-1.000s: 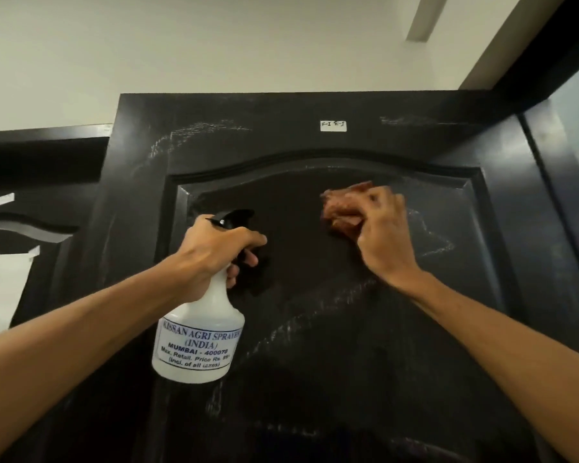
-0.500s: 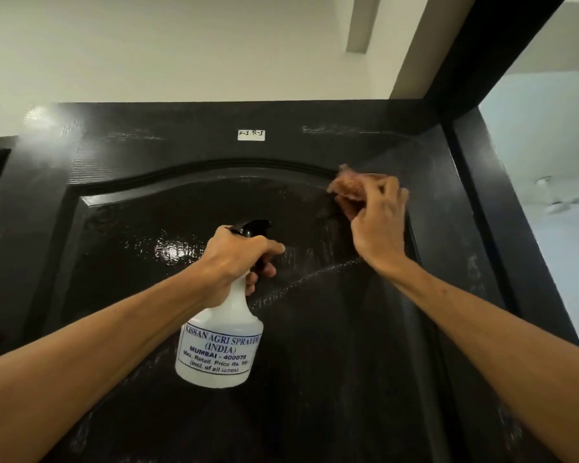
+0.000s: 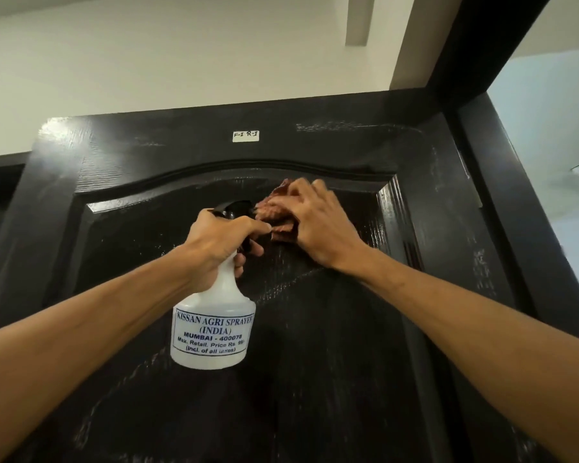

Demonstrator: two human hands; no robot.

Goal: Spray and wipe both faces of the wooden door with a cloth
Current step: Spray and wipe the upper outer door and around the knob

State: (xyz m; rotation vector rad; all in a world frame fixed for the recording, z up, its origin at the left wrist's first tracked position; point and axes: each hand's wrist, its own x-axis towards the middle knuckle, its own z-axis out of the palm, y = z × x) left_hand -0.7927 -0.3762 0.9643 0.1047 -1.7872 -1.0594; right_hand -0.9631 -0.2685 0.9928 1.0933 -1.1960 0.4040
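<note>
Key: Sliding left since the earlier frame, right hand (image 3: 318, 225) and cloth (image 3: 276, 212) are now lying just beside the black nozzle of the bottle (image 3: 214, 329), on the upper panel of the door (image 3: 315, 362).

Reader: How are the hands holding?

Key: Right fingers are curving over the bunched cloth, pressing it against the panel. Left hand (image 3: 219, 242) is gripping the bottle by neck and trigger, nearer than the door. Sticker (image 3: 245, 136) is sitting above the arch.

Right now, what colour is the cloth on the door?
The cloth is reddish-brown; head view.
</note>
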